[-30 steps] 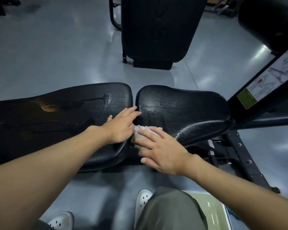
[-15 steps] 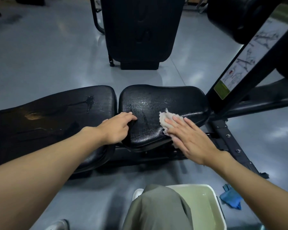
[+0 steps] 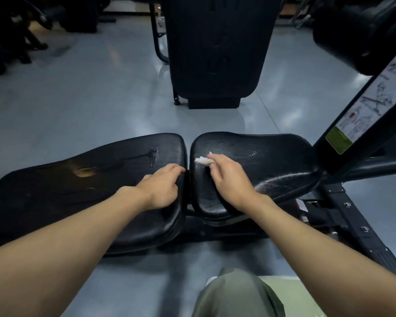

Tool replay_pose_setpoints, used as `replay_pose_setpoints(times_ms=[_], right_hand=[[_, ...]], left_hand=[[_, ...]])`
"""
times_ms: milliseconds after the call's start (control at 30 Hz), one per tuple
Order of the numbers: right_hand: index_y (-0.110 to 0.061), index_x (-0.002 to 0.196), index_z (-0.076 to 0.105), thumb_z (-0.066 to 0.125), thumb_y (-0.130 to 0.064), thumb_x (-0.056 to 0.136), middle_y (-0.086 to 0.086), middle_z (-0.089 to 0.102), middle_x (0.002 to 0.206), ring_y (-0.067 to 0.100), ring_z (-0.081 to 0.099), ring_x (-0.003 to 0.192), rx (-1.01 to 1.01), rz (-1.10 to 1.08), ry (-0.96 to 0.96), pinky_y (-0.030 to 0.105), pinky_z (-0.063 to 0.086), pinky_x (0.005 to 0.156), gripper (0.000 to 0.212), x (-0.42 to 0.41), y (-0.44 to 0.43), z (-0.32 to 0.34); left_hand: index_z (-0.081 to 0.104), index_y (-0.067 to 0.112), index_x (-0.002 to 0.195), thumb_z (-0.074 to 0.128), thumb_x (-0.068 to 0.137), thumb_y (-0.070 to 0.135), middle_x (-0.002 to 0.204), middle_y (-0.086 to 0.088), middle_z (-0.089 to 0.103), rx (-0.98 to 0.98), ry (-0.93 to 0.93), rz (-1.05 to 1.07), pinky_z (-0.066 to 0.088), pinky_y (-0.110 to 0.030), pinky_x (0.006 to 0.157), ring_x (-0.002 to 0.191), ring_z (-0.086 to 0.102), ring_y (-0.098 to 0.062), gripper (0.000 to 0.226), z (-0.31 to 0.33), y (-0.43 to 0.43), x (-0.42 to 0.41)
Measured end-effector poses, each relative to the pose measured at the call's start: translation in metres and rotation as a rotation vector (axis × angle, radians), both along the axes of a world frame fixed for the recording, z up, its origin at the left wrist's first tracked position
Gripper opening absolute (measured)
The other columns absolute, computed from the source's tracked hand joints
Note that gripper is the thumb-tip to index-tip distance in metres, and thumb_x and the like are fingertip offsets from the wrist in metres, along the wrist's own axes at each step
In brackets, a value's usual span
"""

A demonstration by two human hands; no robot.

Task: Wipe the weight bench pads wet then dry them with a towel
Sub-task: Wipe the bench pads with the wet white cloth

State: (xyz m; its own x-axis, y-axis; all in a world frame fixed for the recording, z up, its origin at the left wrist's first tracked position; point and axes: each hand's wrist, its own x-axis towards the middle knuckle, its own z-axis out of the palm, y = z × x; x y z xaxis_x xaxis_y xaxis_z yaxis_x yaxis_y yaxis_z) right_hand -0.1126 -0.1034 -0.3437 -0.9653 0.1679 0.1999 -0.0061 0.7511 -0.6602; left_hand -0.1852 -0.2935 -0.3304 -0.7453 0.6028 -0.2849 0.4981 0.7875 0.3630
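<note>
Head view: R hand [image 3: 229,179] sits on the seat pad [image 3: 272,161], fingers bent down & bunched on a small white cloth [image 3: 202,160]. Only a crumpled bit of cloth shows, sticking out just past the fingertips, toward the pad's end nearest the other pad. The seat pad glistens w/ droplets beyond the knuckles and along the near rim below the wrist, so I judge the wet-wipe step is in hand, not the drying. L hand [image 3: 160,186] is on the end of the long back pad [image 3: 78,186], fingers curled over its end edge w/ tips at the gap btw. the two pads; reads as a bracing grip. Just beyond the L fingertips a water streak [image 3: 153,154] lies on the back pad. No dry towel in view. A pale green basin [image 3: 293,294] shows at the bottom edge, beside the person's knee [image 3: 236,294]. Next move, prob.: drag the cloth from where the fingertips are now across the rest of the seat pad, flat even pressure, incl. far edge & rim. After that the back pad streak needs a pass, then a towel has to be fetched. Task approx. early-to-mid, as drying is not yet begun.
</note>
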Motion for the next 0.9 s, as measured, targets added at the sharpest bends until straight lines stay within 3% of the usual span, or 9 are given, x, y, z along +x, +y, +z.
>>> replay_pose_setpoints(times_ms=[100, 167, 233, 300, 333, 433, 600, 767, 900], right_hand=[[-0.007, 0.136, 0.056, 0.046, -0.013, 0.103, 0.009, 0.060, 0.134, 0.024, 0.052, 0.125, -0.039, 0.039, 0.105, 0.033, 0.033, 0.112, 0.035, -0.015, -0.045, 0.004], [-0.009, 0.140, 0.051, 0.043, -0.017, 0.103, 0.007, 0.054, 0.140, 0.023, 0.045, 0.132, 0.040, 0.164, 0.068, 0.035, 0.025, 0.118, 0.038, -0.023, -0.071, -0.011], [-0.018, 0.149, 0.036, 0.031, -0.033, 0.104, 0.004, 0.034, 0.157, 0.023, 0.023, 0.147, 0.254, 0.317, -0.142, 0.044, 0.013, 0.122, 0.048, -0.027, -0.090, -0.033], [-0.026, 0.155, 0.022, 0.015, -0.044, 0.102, 0.000, 0.011, 0.167, 0.023, -0.001, 0.153, 0.506, 0.360, -0.282, 0.049, -0.001, 0.122, 0.056, -0.027, -0.098, -0.049], [-0.027, 0.156, 0.021, 0.011, -0.045, 0.102, -0.001, 0.008, 0.167, 0.023, -0.004, 0.154, 0.551, 0.329, -0.278, 0.050, -0.005, 0.122, 0.057, -0.027, -0.099, -0.051], [-0.024, 0.156, 0.023, 0.001, -0.041, 0.096, -0.003, 0.011, 0.167, 0.019, -0.002, 0.154, 0.542, 0.249, -0.194, 0.043, -0.006, 0.122, 0.066, -0.030, -0.104, -0.047], [-0.027, 0.157, 0.022, -0.013, -0.045, 0.082, -0.002, 0.006, 0.168, 0.019, -0.005, 0.154, 0.612, 0.237, -0.290, 0.041, -0.008, 0.121, 0.084, -0.058, -0.119, -0.055], [-0.023, 0.156, 0.022, -0.013, -0.044, 0.081, 0.004, 0.009, 0.167, 0.023, -0.002, 0.154, 0.612, 0.120, -0.260, 0.044, -0.005, 0.121, 0.085, -0.077, -0.127, -0.056], [-0.016, 0.155, 0.030, -0.003, -0.043, 0.089, 0.010, 0.017, 0.165, 0.029, 0.006, 0.154, 0.607, 0.039, -0.271, 0.047, 0.004, 0.122, 0.078, -0.054, -0.137, -0.060]], left_hand=[[0.031, 0.020, 0.149, 0.044, 0.093, 0.015, 0.157, 0.004, 0.025, -0.088, -0.011, 0.073, 0.030, -0.049, 0.113, 0.144, 0.028, -0.021, 0.058, -0.003, -0.032, -0.016], [0.040, 0.018, 0.137, 0.051, 0.089, 0.023, 0.148, 0.000, 0.035, -0.115, -0.054, 0.113, 0.036, -0.050, 0.109, 0.137, 0.037, -0.025, 0.050, -0.005, -0.050, -0.023], [0.047, 0.018, 0.125, 0.051, 0.080, 0.030, 0.140, -0.003, 0.041, -0.143, -0.100, 0.125, 0.039, -0.049, 0.106, 0.129, 0.044, -0.026, 0.046, -0.009, -0.066, -0.027], [0.050, 0.019, 0.130, 0.047, 0.074, 0.026, 0.143, -0.002, 0.039, -0.152, -0.120, 0.102, 0.037, -0.048, 0.109, 0.132, 0.043, -0.025, 0.057, -0.019, -0.080, -0.031], [0.048, 0.018, 0.134, 0.047, 0.076, 0.020, 0.147, -0.001, 0.036, -0.140, -0.123, 0.095, 0.035, -0.048, 0.111, 0.135, 0.040, -0.024, 0.058, -0.023, -0.086, -0.034], [0.038, 0.020, 0.144, 0.051, 0.086, 0.013, 0.155, 0.003, 0.025, -0.101, -0.086, 0.083, 0.031, -0.049, 0.114, 0.144, 0.028, -0.021, 0.061, -0.031, -0.097, -0.049], [0.020, 0.034, 0.153, 0.055, 0.090, 0.042, 0.164, 0.008, 0.006, -0.143, -0.087, 0.043, 0.026, -0.059, 0.114, 0.151, 0.005, -0.018, 0.073, -0.039, -0.105, -0.068], [0.034, 0.037, 0.143, 0.061, 0.068, 0.066, 0.150, 0.008, 0.028, -0.096, -0.096, -0.005, 0.037, -0.052, 0.109, 0.137, 0.031, -0.028, 0.084, -0.037, -0.107, -0.086], [0.026, 0.032, 0.147, 0.076, 0.065, 0.065, 0.150, 0.007, 0.024, -0.118, -0.106, -0.062, 0.036, -0.051, 0.110, 0.138, 0.028, -0.029, 0.102, -0.046, -0.106, -0.089]])
